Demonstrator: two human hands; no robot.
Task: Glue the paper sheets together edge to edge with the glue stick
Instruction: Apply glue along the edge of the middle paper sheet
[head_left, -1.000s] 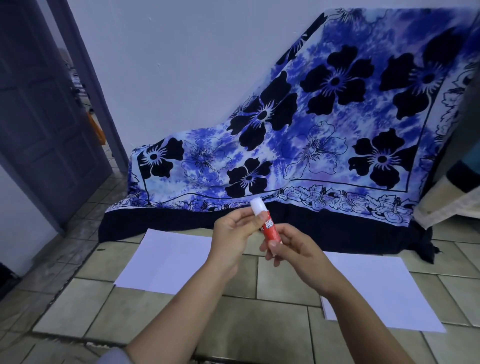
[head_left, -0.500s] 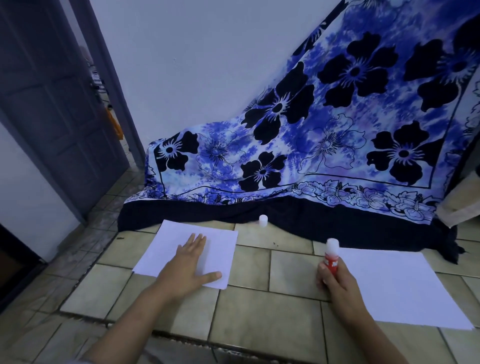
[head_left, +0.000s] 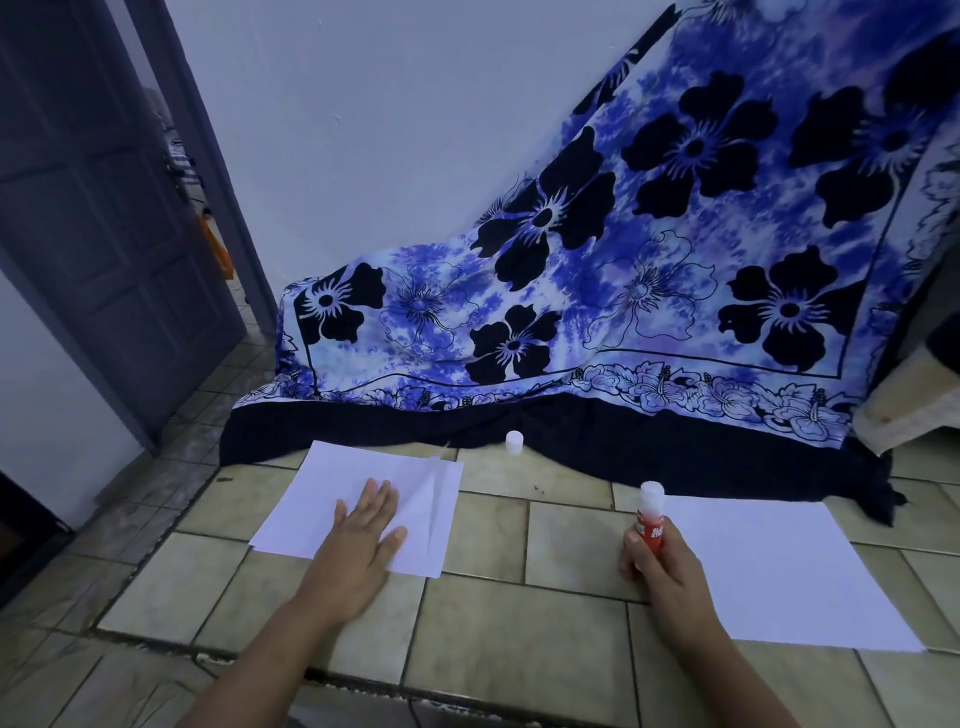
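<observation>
One sheet (head_left: 332, 483) under left hand (head_left: 363, 540), glue stick (head_left: 650, 519) in right hand (head_left: 662, 569)

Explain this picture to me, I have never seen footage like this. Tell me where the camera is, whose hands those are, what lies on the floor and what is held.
There is no machine here. A person works with bare hands, and one wide-angle camera worn on their head looks forward and down, so the arms enter from the bottom.

The left hand lies flat, fingers straight, on a white paper sheet on the beige tiled floor. The right hand grips an uncapped red glue stick with a white tip, held upright. Beside it, to the right, lies a second white paper sheet. The two sheets lie apart.

The small white cap stands farther back, near the dark hem of a blue floral cloth draped against the wall. A grey door stands at the left.
</observation>
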